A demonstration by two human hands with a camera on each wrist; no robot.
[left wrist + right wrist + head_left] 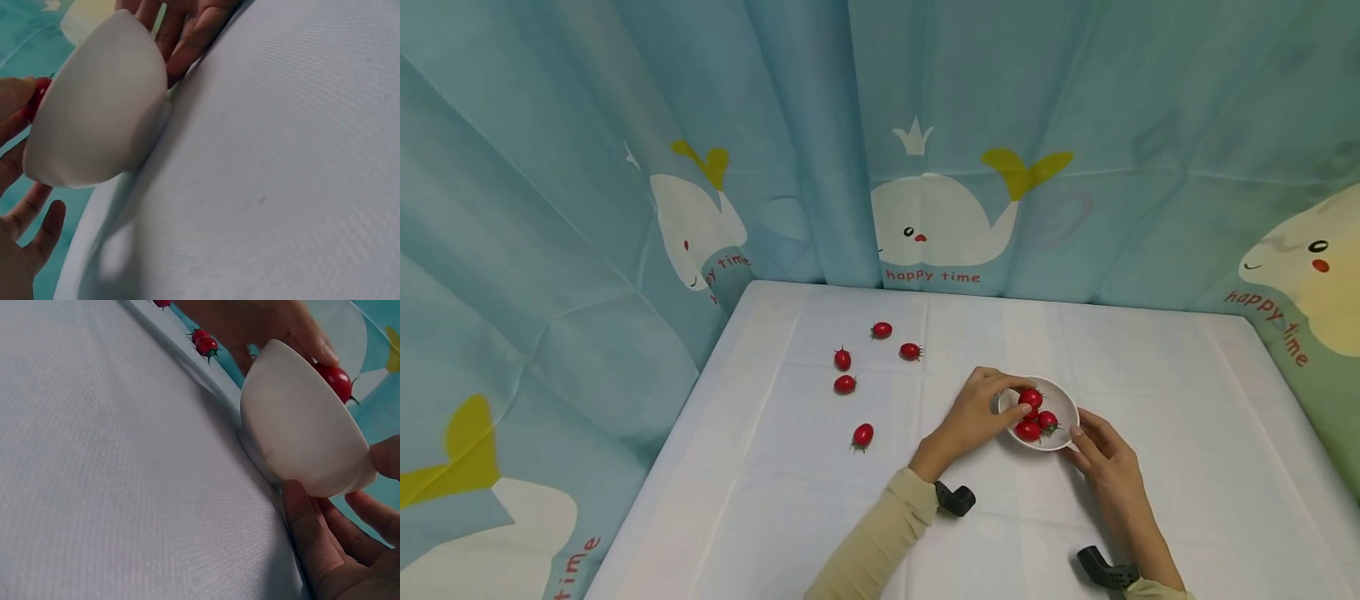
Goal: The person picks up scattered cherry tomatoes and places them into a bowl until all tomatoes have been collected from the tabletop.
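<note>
Head view: left hand [976, 414] pinches a cherry tomato [1031, 398] over the white bowl [1063, 403]; right hand [1111, 467] grips its side. Light pressure and a steady bowl appear advisable, avoiding bruising or tipping.

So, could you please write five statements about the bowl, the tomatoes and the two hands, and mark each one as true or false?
1. The right hand holds the bowl. True.
2. Five tomatoes lie on the table, outside the bowl. True.
3. The left hand lies flat on the table. False: it pinches a tomato at the bowl.
4. The bowl lies upside down. False: its open side faces up.
5. Other tomatoes lie inside the bowl. True.
</note>
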